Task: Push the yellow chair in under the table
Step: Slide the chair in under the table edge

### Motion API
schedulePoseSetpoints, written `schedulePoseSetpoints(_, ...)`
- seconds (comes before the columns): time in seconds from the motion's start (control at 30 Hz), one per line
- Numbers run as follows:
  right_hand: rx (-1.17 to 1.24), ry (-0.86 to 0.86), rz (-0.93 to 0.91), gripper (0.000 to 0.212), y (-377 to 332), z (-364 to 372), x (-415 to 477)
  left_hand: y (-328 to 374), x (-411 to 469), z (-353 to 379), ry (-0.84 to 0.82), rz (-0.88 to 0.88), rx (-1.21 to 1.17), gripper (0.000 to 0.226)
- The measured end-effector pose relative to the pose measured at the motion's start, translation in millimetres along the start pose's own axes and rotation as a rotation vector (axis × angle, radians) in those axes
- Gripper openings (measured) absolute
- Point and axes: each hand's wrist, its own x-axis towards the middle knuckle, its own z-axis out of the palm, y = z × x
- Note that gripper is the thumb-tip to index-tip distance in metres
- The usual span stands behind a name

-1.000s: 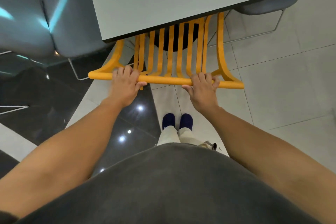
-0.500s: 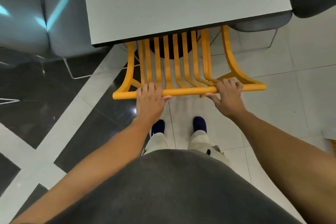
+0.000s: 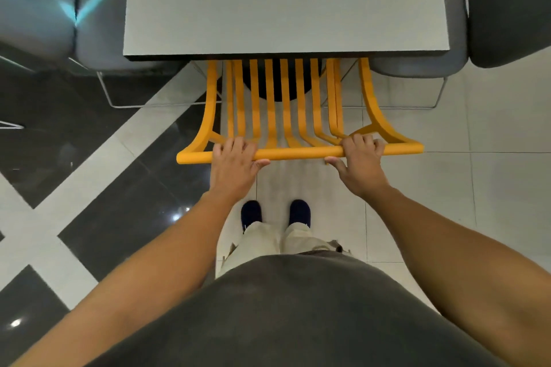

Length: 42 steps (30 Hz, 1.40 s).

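- Gripping from nearest the viewer, the left hand (image 3: 234,165) and right hand (image 3: 361,162) each curl over the top rail, fingers wrapped, thumbs beneath.
- The yellow chair (image 3: 298,116) sits mid-frame, its rail running left to right, straight ahead of both hands, about equally near.
- Farther up, the table (image 3: 286,0) already covers the seat; pushing away along the slats looks nearly finished.

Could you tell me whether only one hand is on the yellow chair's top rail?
No, both the left hand and the right hand grip the top rail of the yellow chair.
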Motion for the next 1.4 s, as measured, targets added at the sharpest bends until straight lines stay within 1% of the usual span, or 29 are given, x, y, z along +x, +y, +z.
schedulePoseSetpoints(0.07, 0.005, -0.008, 0.016, 0.05, -9, 3, 0, -11, 1, -1, -0.002, 0.014, -0.013, 0.05)
schedulePoseSetpoints(0.23, 0.011, -0.03, 0.057, 0.053, -49, 16, 0, -52, 2, -7, -0.037, 0.051, 0.016, 0.054)
schedulePoseSetpoints(0.37, -0.002, -0.04, 0.072, 0.052, -70, 23, -1, -70, -1, -7, -0.015, 0.036, 0.02, 0.051)
schedulePoseSetpoints(0.53, 0.041, -0.009, 0.029, 0.051, -53, 20, -3, -45, -7, -6, -0.012, -0.067, 0.044, 0.054)
schedulePoseSetpoints(0.6, 0.038, -0.002, 0.014, 0.052, -36, 14, -2, -28, -7, -6, -0.028, -0.084, 0.026, 0.054)
schedulePoseSetpoints(0.7, -0.011, -0.042, 0.016, 0.052, -16, 5, 1, -7, -4, -6, -0.059, -0.087, 0.021, 0.055)
schedulePoseSetpoints(0.83, -0.051, -0.073, 0.034, 0.047, -33, 7, 0, -19, -5, -6, -0.031, -0.03, 0.005, 0.055)
schedulePoseSetpoints(0.97, -0.064, -0.099, 0.042, 0.05, -51, 13, 1, -36, -4, -6, -0.041, -0.037, 0.005, 0.057)
schedulePoseSetpoints(1.2, -0.053, -0.068, 0.007, 0.048, -47, 10, 0, -35, -6, -6, -0.015, -0.046, -0.046, 0.057)
schedulePoseSetpoints(1.4, -0.05, -0.089, 0.013, 0.055, -41, 8, 0, -27, -7, -3, 0.006, -0.069, -0.051, 0.054)
